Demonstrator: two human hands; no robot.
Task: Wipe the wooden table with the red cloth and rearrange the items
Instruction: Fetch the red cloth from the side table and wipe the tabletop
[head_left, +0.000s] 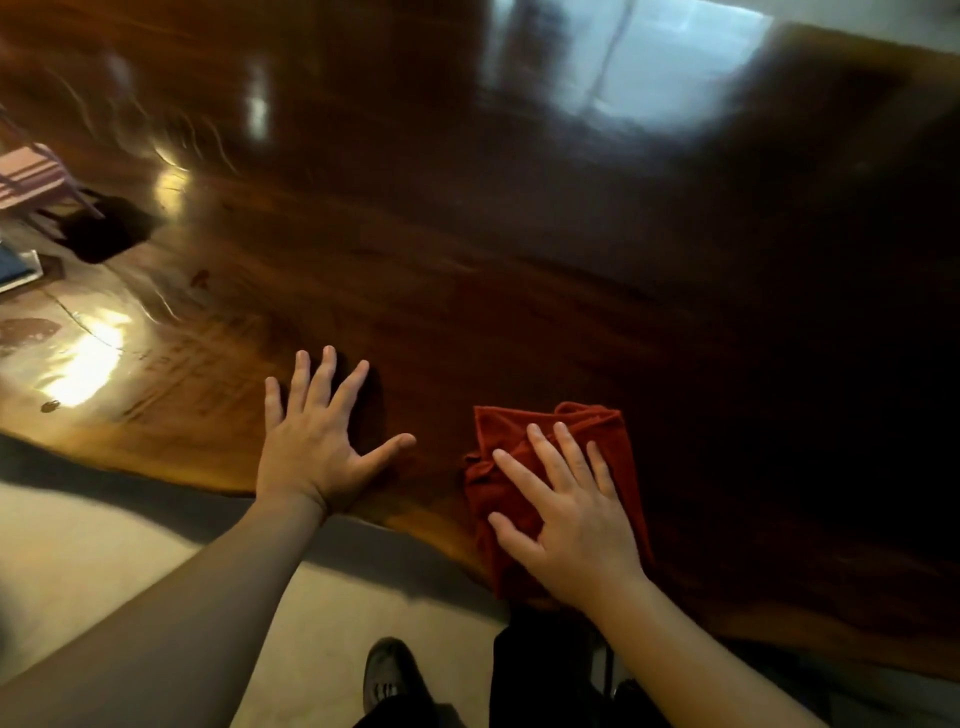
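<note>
The glossy dark wooden table (467, 234) fills most of the view. A folded red cloth (519, 447) lies on it close to the near edge. My right hand (566, 514) presses flat on top of the cloth, fingers spread, covering its lower right part. My left hand (317, 436) rests flat on the bare wood to the left of the cloth, fingers spread and holding nothing.
At the far left edge sit a striped pink and white item (31, 176), a dark object (104, 234) and a bluish book-like item (15, 267). Pale floor (130, 545) and my shoe (389, 675) show below the table's wavy near edge.
</note>
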